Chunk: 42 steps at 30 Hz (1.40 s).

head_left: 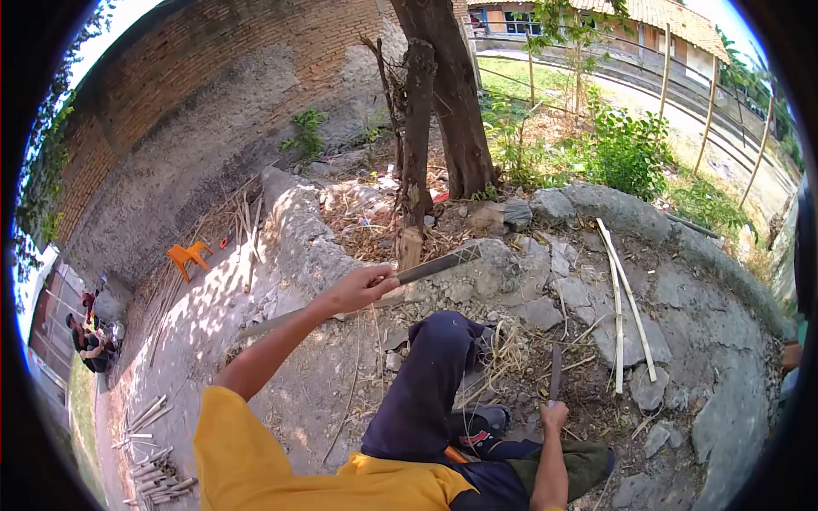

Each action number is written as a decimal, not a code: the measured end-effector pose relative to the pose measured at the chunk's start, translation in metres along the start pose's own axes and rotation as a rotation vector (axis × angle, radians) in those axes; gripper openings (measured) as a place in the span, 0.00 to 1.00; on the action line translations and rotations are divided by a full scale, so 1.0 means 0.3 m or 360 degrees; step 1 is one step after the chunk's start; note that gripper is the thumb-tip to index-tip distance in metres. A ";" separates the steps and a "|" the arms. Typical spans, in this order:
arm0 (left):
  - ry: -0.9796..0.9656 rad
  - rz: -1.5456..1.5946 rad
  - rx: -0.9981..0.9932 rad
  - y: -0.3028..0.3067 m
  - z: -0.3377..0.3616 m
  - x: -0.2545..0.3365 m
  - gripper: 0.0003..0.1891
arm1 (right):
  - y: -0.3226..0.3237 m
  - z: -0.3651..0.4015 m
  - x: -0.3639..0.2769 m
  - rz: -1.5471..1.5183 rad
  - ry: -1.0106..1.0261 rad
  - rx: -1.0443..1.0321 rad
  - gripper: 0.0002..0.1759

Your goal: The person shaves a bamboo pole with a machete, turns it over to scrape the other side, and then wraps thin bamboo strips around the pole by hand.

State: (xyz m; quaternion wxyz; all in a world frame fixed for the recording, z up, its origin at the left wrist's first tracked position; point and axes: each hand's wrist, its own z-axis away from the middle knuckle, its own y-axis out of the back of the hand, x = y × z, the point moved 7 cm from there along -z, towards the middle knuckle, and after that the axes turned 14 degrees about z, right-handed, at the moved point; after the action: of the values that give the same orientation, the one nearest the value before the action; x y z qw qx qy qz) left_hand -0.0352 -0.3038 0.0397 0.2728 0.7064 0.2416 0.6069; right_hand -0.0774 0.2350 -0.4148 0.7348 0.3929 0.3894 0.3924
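My left hand [362, 288] is stretched out in front of me and grips a long bamboo strip [439, 264] near its middle. The strip slants from lower left to upper right, and its far end lies near a tree stump [411, 243]. Low on the right, beside my raised knee in dark trousers [426, 375], my right hand [554, 417] holds a knife [555, 370] with the blade pointing up. The two hands are well apart, and the knife does not touch the strip.
Two pale split bamboo strips [620, 307] lie on broken concrete slabs [682, 341] to the right. A tree trunk [452, 94] and a brick wall [213, 60] stand behind. An orange chair [187, 255] lies tipped, cut bamboo pieces [153, 477] are piled lower left, and people [89, 341] sit far left.
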 end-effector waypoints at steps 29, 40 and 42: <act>-0.0928 -0.0654 -0.0890 -0.919 -0.509 0.465 0.32 | 0.837 0.471 -0.450 -0.0860 0.0726 0.0488 0.24; -0.1050 -0.0122 0.0164 -0.767 -0.492 0.584 0.52 | 0.799 0.478 -0.512 -0.1757 0.0607 0.0248 0.11; -0.0557 0.0489 0.0068 -0.772 -0.535 0.491 0.53 | 0.807 0.484 -0.533 -0.1856 0.0629 0.0176 0.10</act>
State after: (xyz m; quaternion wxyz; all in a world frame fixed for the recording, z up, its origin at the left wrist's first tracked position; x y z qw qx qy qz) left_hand -0.1747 -0.0199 0.0079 0.1999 0.8349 0.0930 0.5043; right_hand -0.0772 0.1471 -0.1026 0.7209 0.0727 0.6886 -0.0294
